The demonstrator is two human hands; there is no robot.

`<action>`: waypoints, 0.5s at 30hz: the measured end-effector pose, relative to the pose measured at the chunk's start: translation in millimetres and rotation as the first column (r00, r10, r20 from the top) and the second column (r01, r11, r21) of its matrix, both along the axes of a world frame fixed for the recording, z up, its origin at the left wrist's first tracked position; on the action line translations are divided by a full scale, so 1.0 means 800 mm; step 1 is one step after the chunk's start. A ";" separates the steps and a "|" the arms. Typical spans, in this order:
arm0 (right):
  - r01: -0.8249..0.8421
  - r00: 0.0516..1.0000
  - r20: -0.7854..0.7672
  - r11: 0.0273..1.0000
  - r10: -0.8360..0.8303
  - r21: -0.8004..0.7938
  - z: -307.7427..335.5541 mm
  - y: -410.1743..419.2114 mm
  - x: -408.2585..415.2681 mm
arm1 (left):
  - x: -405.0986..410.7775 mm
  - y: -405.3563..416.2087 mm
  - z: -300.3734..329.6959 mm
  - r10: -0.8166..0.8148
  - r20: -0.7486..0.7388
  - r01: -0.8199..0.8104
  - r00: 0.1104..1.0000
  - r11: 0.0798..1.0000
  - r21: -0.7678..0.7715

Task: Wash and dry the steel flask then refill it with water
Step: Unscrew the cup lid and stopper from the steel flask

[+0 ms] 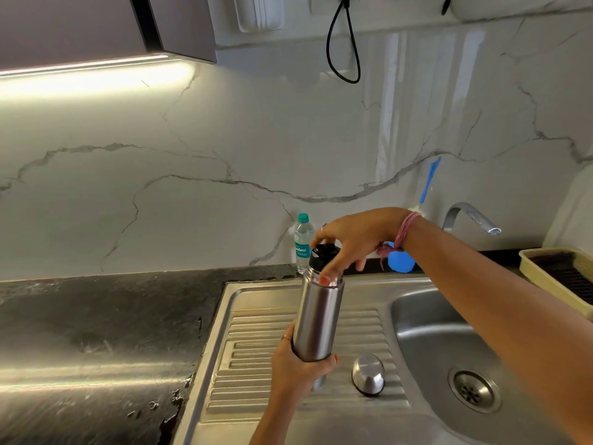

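The steel flask (316,319) stands upright above the ribbed steel drainboard (256,342), tilted slightly. My left hand (296,369) grips its lower end from below. My right hand (348,240) reaches in from the right and holds the flask's black inner stopper (322,252) at the mouth with curled fingers, thumb on the neck. The flask's steel cup lid (368,374) lies upside down on the drainboard, to the right of the flask's base.
The steel sink basin (426,335) with its drain (474,390) is at the right, under a curved tap (470,216). A plastic water bottle (303,240), a blue cup (399,260) and a blue brush (429,181) stand by the marble wall. A beige tray (545,274) sits far right; dark counter (96,332) on the left.
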State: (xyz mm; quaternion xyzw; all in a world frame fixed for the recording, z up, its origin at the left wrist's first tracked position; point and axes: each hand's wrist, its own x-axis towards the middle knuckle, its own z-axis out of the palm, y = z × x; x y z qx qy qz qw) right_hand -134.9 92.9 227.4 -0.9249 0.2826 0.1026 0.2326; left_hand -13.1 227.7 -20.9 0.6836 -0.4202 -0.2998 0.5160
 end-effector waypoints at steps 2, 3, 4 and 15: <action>-0.028 1.000 0.013 0.998 0.028 -0.053 -0.001 -0.005 0.000 | 0.001 -0.001 -0.001 0.006 -0.001 -0.006 1.000 1.000 0.005; -0.057 0.998 0.015 0.997 0.058 -0.056 -0.001 -0.007 -0.001 | 0.001 -0.001 -0.002 0.010 -0.001 -0.010 1.000 1.000 0.006; -0.079 0.997 0.023 0.996 0.080 -0.032 -0.001 -0.007 -0.003 | 0.001 -0.002 -0.002 0.010 -0.001 -0.010 1.000 1.000 0.009; 0.007 0.999 0.031 0.999 -0.008 0.050 -0.006 -0.016 -0.005 | 0.005 -0.009 -0.007 0.001 0.012 -0.001 1.000 0.999 0.033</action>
